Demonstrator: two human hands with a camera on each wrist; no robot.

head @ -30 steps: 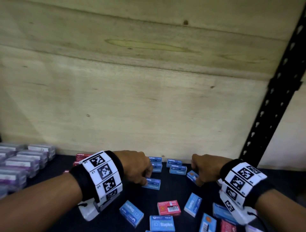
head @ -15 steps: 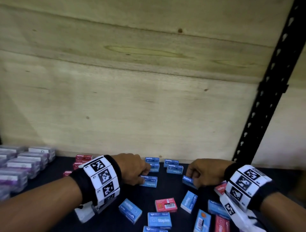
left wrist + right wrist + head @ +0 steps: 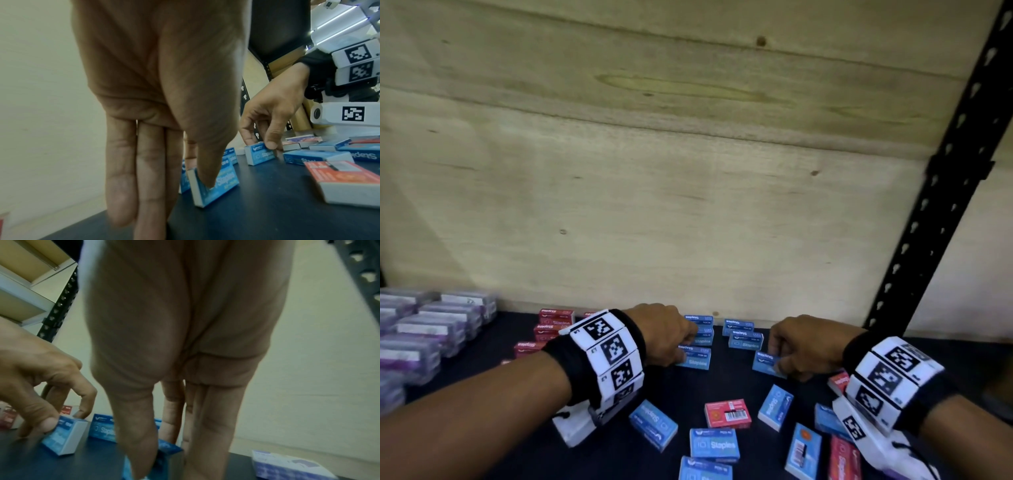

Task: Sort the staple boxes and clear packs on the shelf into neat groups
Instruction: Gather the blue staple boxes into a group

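Note:
On the dark shelf (image 3: 592, 459), my left hand (image 3: 681, 356) pinches a blue staple box (image 3: 693, 359) standing on its long edge; its thumb presses the front face (image 3: 213, 183). Just behind it is a small stack of blue boxes (image 3: 700, 325). My right hand (image 3: 777, 365) pinches another blue staple box (image 3: 763, 363) between thumb and fingers, close in front of a second blue stack (image 3: 744, 339). Red staple boxes (image 3: 554, 317) are grouped at the back left. Clear packs (image 3: 431, 329) lie in rows at the far left.
Loose boxes lie scattered in front of my hands: blue ones (image 3: 653, 425) (image 3: 714, 443) (image 3: 775, 406) and a red one (image 3: 727, 413). A plywood back wall (image 3: 654, 205) closes the shelf. A black perforated upright (image 3: 928, 222) stands at the right.
My left hand has slid its blue box back toward the blue stack. My right hand still holds its blue box and has barely shifted.

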